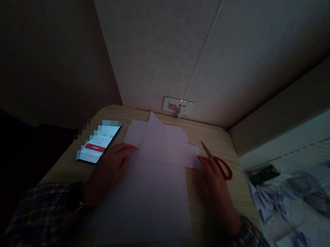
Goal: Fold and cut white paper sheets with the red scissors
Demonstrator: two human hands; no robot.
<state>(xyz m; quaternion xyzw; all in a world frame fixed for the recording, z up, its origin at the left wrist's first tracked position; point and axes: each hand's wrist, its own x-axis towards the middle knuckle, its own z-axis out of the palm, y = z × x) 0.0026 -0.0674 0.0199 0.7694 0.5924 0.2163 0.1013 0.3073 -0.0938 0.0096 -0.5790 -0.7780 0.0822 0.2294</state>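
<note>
Two hands at a small white paper piece, laid over larger sheets

The pale wood-grain table with rounded corners (215, 136) carries everything here. Down its middle lie large, plain white paper sheets (150, 205), reaching towards the person. On their far part rests a smaller white paper piece (163, 144), with a pointed corner sticking up at the far side and a narrow strip running out to the right, past the sheets' edge.

The left hand (109, 164) lies just left of the piece, its fingers stretched out and loosely together, seemingly gripping nothing. The right hand (215, 189) is partly curled, fingertips at the strip's right end; whether it pinches the paper or only touches it, I cannot tell.

The step in hand looks like steadying or squaring the piece. The next move seems to call for light, even control from both sides, so that the thin paper neither skews nor creases.

A flat black-edged phone (97, 143) lies left; steel scissors with red handles (212, 157) lie beside the right hand.
</note>
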